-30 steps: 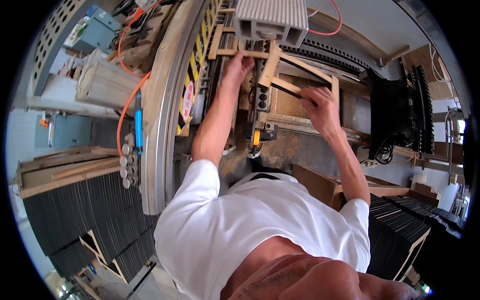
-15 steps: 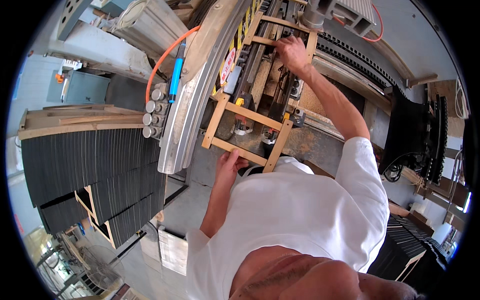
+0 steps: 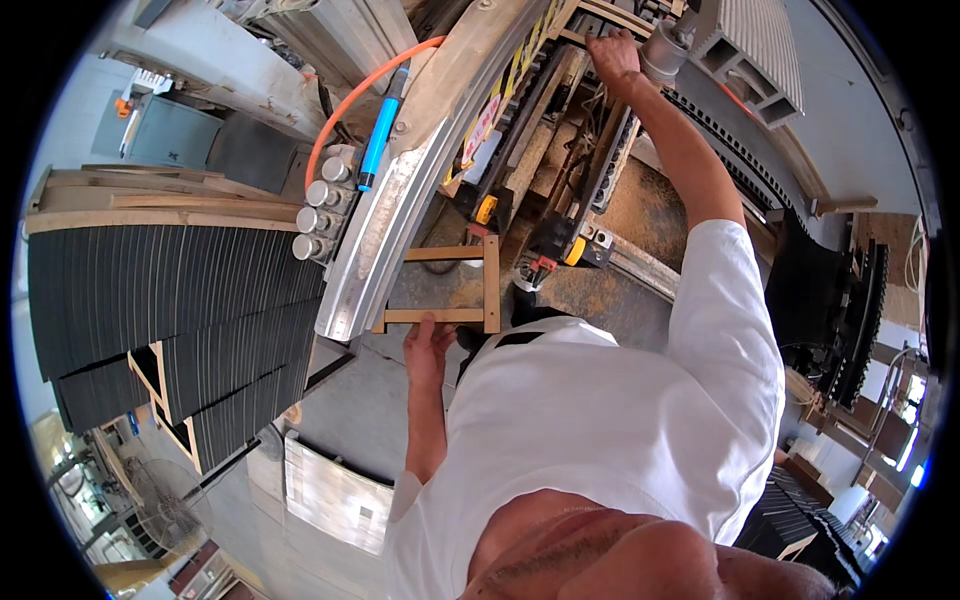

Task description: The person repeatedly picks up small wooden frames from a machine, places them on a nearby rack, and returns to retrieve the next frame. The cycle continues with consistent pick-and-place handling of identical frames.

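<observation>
Wooden and open in the middle, the light-brown frame [image 3: 491, 290] sits near the view's centre, toward 9 o'clock, its 9 o'clock end partly hidden by a metal rail [image 3: 355, 280]. The left hand [image 3: 427, 350], at about 8 o'clock, pinches the frame's near bar between thumb and fingers. That one-edge grip looks like the weak point: with little else seeming to support it, the frame could tip or twist, and a swing toward 9 o'clock might knock a corner against the rail. Up at 1 o'clock, the right hand [image 3: 615, 62] is at some wooden bars [image 3: 618, 16] beside a grey cylinder [image 3: 663, 55]; its fingers are bent, but whether they grip a bar I cannot tell. Such a long reach among machine parts risks a caught knuckle, should anything there move. Sawdust [image 3: 645, 200] at 2 o'clock could keep wood laid on it from sitting flat.
</observation>
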`<state>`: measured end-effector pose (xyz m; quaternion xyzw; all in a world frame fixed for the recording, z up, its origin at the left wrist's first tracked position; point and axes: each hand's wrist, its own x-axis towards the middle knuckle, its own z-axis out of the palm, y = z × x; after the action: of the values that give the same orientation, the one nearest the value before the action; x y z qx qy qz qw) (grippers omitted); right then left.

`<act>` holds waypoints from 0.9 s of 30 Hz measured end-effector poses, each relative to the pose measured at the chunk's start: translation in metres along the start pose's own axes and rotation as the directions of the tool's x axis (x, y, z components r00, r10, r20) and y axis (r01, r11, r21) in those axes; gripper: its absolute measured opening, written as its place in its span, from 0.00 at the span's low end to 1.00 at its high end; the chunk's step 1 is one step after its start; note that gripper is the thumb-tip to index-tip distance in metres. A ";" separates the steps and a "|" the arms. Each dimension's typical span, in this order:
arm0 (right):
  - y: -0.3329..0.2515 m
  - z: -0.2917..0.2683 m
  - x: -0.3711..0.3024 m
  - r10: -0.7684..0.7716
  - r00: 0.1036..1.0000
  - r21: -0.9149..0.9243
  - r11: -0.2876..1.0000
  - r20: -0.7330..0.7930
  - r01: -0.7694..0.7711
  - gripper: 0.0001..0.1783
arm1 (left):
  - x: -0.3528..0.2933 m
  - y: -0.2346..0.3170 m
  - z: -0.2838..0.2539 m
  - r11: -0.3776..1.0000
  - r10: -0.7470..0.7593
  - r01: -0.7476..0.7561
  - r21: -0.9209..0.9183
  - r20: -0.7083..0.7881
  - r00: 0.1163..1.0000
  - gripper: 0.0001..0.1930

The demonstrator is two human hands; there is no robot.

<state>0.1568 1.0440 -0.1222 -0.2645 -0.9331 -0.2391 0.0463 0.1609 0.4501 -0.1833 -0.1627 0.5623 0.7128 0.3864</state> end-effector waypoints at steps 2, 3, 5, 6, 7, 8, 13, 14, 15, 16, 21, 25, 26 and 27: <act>0.002 0.005 0.005 0.002 1.000 0.024 1.000 0.014 -0.002 0.14 | 0.007 -0.006 -0.004 1.000 0.016 -0.016 -0.004 -0.026 1.000 0.15; 0.002 0.007 0.006 -0.005 1.000 0.031 1.000 0.016 0.004 0.14 | 0.009 -0.010 -0.006 1.000 0.021 -0.021 -0.006 -0.041 0.999 0.16; 0.003 0.015 0.006 -0.020 0.998 0.012 1.000 -0.062 0.021 0.12 | 0.015 -0.015 -0.008 1.000 0.019 -0.020 -0.011 -0.074 0.997 0.17; 0.005 0.022 0.004 -0.032 0.990 -0.014 0.999 -0.140 0.030 0.11 | 0.018 -0.018 -0.007 1.000 0.018 -0.019 -0.014 -0.089 0.996 0.17; 0.007 0.029 0.003 -0.045 0.975 -0.040 0.999 -0.217 0.037 0.11 | 0.022 -0.021 -0.007 1.000 0.012 -0.012 -0.008 -0.098 0.995 0.17; 0.007 0.032 0.005 -0.003 0.973 0.048 0.999 -0.232 0.015 0.10 | 0.025 -0.023 -0.006 1.000 0.009 -0.010 -0.003 -0.110 0.994 0.17; 0.010 0.038 0.008 0.010 0.989 0.153 0.988 -0.150 0.013 0.10 | 0.033 -0.038 -0.010 1.000 -0.005 0.010 0.028 -0.173 0.985 0.16; 0.011 0.035 0.011 0.007 0.995 0.182 0.983 -0.099 0.011 0.11 | 0.034 -0.041 -0.011 0.999 -0.008 0.015 0.034 -0.185 0.983 0.16; 0.011 0.032 0.012 0.002 0.999 0.210 0.978 -0.047 0.008 0.12 | 0.035 -0.043 -0.013 0.999 -0.012 0.020 0.039 -0.197 0.980 0.15; 0.009 0.029 0.013 0.007 0.999 0.219 0.976 -0.038 0.001 0.11 | 0.034 -0.046 -0.015 0.999 -0.007 0.015 0.041 -0.201 0.980 0.15; 0.010 0.024 0.010 0.007 0.997 0.227 0.974 -0.082 0.012 0.11 | 0.029 -0.054 -0.020 0.998 0.020 -0.006 0.063 -0.221 0.975 0.14; 0.013 0.020 0.010 -0.006 0.996 0.192 0.981 -0.091 0.023 0.10 | 0.031 -0.053 -0.024 0.994 0.049 -0.023 0.106 -0.254 0.966 0.14; 0.013 0.020 0.009 0.000 0.995 0.183 0.983 -0.100 0.018 0.10 | 0.029 -0.051 -0.024 0.994 0.059 -0.032 0.108 -0.257 0.965 0.14; 0.014 0.019 0.009 -0.004 0.995 0.167 0.986 -0.100 0.021 0.10 | 0.028 -0.050 -0.024 0.993 0.068 -0.041 0.109 -0.261 0.963 0.14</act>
<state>0.1565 1.0674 -0.1310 -0.2415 -0.9482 -0.1727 0.1134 0.1745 0.4415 -0.2429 -0.2206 0.6489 0.6652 0.2961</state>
